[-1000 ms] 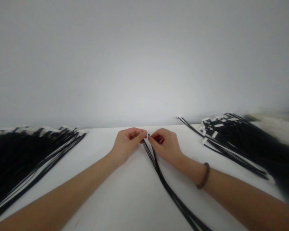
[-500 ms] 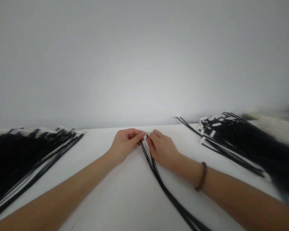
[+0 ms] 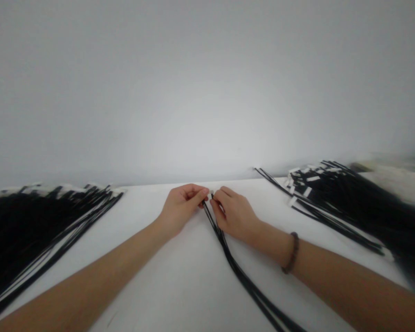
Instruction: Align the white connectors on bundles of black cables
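Observation:
Between my hands, black cables (image 3: 240, 273) run up from the lower right of the white table, splitting into strands near their tips. My left hand (image 3: 183, 206) pinches one strand's end between thumb and forefinger. Close beside it, my right hand (image 3: 234, 212) has its fingers curled around the end of another strand. A small pale connector (image 3: 211, 192) shows in the narrow gap between the fingertips; its details are too small to make out. A dark beaded bracelet (image 3: 291, 252) circles my right wrist.
A large heap of black cables (image 3: 38, 230) with white ends lies on the left. Another bundle of black cables (image 3: 352, 198) with white tags is on the right, some strands reaching toward the wall. The white table (image 3: 152, 286) meets a plain pale wall (image 3: 207, 92). A blurred whitish plastic bag (image 3: 401, 182) sits far right.
Almost nothing differs. Both hands hold the same cable ends in nearly the same place, with the right fingers shifted slightly; the view has moved a little.

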A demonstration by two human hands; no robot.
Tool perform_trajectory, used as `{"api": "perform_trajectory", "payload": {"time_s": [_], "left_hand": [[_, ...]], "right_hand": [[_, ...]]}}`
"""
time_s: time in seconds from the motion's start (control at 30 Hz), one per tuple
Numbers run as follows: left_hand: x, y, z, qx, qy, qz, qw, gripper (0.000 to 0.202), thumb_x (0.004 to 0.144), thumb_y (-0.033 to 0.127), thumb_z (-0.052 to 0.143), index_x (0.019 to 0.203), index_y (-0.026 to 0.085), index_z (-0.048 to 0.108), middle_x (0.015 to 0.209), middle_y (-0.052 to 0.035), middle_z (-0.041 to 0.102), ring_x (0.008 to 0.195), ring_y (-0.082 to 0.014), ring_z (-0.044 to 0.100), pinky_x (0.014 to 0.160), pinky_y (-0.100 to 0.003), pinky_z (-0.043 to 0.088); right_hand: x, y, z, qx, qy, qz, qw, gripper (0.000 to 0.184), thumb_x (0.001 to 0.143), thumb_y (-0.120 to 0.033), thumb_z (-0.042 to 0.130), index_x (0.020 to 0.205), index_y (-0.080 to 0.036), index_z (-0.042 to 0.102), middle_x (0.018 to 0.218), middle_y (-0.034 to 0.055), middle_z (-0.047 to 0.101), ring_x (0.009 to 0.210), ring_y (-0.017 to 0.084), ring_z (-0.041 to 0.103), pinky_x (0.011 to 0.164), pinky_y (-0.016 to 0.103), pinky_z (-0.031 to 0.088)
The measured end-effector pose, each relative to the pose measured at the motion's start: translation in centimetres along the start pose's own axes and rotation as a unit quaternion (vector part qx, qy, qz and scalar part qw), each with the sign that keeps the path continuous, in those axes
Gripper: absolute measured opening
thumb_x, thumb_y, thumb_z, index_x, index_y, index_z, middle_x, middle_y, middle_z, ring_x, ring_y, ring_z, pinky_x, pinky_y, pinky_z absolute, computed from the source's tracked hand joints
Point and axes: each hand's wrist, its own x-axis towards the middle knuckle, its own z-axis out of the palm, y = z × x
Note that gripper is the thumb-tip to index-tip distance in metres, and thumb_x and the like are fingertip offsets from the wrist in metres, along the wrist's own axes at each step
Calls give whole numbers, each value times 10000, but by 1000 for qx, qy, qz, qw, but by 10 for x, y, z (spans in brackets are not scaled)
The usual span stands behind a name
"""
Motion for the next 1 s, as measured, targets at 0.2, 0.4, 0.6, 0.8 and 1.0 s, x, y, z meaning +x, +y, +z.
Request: {"api": "perform_trajectory", "payload": {"time_s": [0.2,0.4,0.6,0.8,1.0], "left_hand": [[3,-5,-6,-35,-37,2,999,175,695,304,610,741,137,630,651,-5,596,585,-78,490,583,-208,380],[6,-5,-11,-92,-92,-10,991,125,699,249,618,755,140,638,710,-19,617,661,-90,521,668,-227,395],[6,-4,-10,-131,-84,-18,988,111,691,228,626,758,141,641,718,-28,628,699,-110,545,710,-254,408],[6,-4,-10,-139,-75,-17,987,97,685,221,633,744,144,644,699,-18,629,672,-92,541,687,-228,410],[5,-1,-9,-144,-62,-26,987,110,671,230,643,737,143,646,697,-20,629,670,-95,543,679,-231,414]], "right_hand": [[0,0,-1,16,11,1,1000,163,829,-216,336,749,-157,465,745,42,500,641,123,461,561,240,333],[-1,0,-1,32,24,12,999,143,825,-217,348,740,-160,447,748,37,486,627,119,448,565,241,332],[0,3,1,71,36,23,997,159,824,-251,378,709,-165,444,718,22,482,613,110,437,566,239,326],[3,6,0,131,72,27,988,193,820,-223,373,657,-159,453,642,19,481,615,108,442,572,228,340],[4,4,-1,150,93,30,984,147,778,-207,431,668,-149,510,625,19,507,605,106,458,577,226,356]]}}
